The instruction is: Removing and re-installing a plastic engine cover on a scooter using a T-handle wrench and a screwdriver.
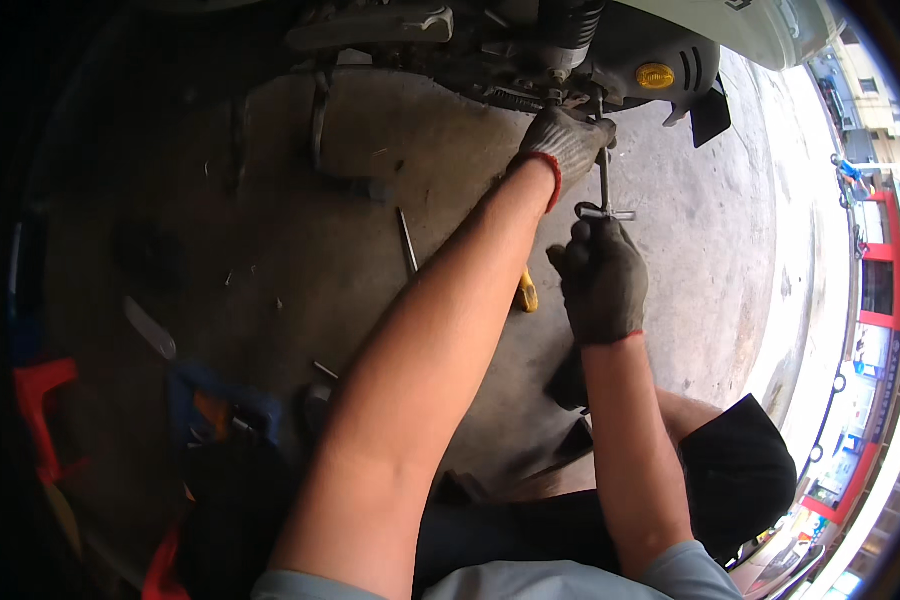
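Floor: grey, stained concrete (700, 290) below both hands, dim to their left and brightly lit to their right.
Beyond: a sunlit street and red-framed shopfronts (878, 285), well to the right of the right hand (605, 285).
Wrench: a T-handled wrench (604, 180), slim and bright metal, its shaft running from the right hand up past the left hand (567, 140) to the underside of the vehicle (610, 55).
Right hand: dark-gloved with a red cuff edge, its fingers curled about the wrench's crossbar.
Left hand: in a ribbed grey knit glove, fingers bent beside the shaft; what they grasp is hidden.
Vehicle: black, smooth and slotted above the hands, with an oval amber reflector (655, 76) up and right of the left hand.
Nearby: a straight metal rod (407, 240) and a yellow object (527, 292) on the floor, left of the right hand.
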A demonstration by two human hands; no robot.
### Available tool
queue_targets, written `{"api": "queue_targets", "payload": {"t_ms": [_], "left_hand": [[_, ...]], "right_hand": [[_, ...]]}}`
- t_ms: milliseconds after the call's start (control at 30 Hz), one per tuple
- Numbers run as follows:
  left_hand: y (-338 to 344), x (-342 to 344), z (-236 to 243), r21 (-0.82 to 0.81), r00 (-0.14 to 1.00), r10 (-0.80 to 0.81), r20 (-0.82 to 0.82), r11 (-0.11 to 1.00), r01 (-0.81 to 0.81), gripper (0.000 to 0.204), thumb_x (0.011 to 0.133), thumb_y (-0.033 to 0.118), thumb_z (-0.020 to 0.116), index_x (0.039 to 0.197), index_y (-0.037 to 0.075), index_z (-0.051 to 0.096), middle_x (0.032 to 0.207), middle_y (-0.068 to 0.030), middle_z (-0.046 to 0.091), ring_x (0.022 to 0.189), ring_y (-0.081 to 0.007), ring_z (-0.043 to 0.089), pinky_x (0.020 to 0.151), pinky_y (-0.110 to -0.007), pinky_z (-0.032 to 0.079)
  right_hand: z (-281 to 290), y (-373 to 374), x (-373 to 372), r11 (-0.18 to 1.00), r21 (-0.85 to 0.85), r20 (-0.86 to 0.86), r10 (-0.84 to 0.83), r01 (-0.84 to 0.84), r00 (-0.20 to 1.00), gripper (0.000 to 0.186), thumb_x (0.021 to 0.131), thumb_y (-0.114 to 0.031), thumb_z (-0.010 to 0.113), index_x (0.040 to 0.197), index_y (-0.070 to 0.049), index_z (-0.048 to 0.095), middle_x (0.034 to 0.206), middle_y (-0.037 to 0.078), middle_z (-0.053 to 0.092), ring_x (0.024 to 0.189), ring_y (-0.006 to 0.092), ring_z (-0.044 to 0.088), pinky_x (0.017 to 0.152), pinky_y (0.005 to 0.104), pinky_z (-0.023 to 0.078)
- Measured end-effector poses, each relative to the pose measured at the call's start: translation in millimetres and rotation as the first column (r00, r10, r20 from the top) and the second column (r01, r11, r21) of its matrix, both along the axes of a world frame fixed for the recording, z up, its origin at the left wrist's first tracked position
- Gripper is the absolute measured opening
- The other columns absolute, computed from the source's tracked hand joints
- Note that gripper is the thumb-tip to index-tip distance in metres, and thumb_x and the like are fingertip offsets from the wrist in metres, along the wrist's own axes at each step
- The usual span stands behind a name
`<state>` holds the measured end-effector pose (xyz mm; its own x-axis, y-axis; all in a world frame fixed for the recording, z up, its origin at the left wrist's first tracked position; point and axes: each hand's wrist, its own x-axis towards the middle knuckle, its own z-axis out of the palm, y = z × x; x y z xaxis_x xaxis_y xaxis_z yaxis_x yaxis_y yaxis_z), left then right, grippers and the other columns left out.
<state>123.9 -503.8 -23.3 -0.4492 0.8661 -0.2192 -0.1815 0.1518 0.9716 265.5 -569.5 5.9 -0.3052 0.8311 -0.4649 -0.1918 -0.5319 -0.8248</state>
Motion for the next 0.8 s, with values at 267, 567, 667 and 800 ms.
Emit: {"api": "queue_targets", "payload": {"t_ms": [267,567,667,800], "left_hand": [[-5,-6,2,0.059,1.0,-0.008,-0.024,0.998,0.01,0.016,0.086,0.02,0.064,0.09,0.005,0.066,0.078,-0.0016,0.069,0.051,-0.008,0.05,0.045,-0.025,0.039],[17,5,-34,0.446,0.989,0.144,0.04,0.883,-0.146,0.011,0.088,0.017,0.063,0.094,0.008,0.062,0.076,-0.0009,0.068,0.049,-0.0065,0.049,0.04,-0.023,0.034],[40,10,-58,0.678,0.949,0.259,-0.181,0.732,-0.07,0.012,0.087,0.013,0.062,0.098,0.01,0.06,0.078,-0.0012,0.067,0.054,-0.0074,0.053,0.041,-0.024,0.035],[60,20,-74,0.706,0.898,0.408,-0.165,0.684,-0.182,0.014,0.085,0.009,0.059,0.099,0.01,0.058,0.076,-0.003,0.065,0.058,-0.0107,0.056,0.046,-0.028,0.04]], "right_hand": [[-2,0,0,0.994,0.106,0.335,-0.028,-0.008,0.942,0.02,0.091,-0.019,0.055,0.103,-0.003,0.057,0.076,0.004,0.06,0.052,0.0161,0.055,0.057,0.0299,0.05],[1,6,-3,0.944,0.301,0.343,0.027,-0.136,0.939,0.02,0.094,-0.022,0.054,0.104,-0.005,0.057,0.076,0.003,0.061,0.059,0.0136,0.054,0.056,0.0292,0.047],[8,7,3,0.95,-0.216,-0.245,0.172,-0.227,0.954,0.027,0.1,-0.034,0.044,0.098,-0.01,0.055,0.065,-0.004,0.047,0.051,0.0101,0.042,0.051,0.0236,0.04],[11,-2,7,0.948,-0.239,-0.291,0.139,-0.212,0.947,0.022,0.097,-0.031,0.049,0.097,-0.009,0.054,0.067,-0.004,0.049,0.048,0.013,0.045,0.05,0.0248,0.041]]}}
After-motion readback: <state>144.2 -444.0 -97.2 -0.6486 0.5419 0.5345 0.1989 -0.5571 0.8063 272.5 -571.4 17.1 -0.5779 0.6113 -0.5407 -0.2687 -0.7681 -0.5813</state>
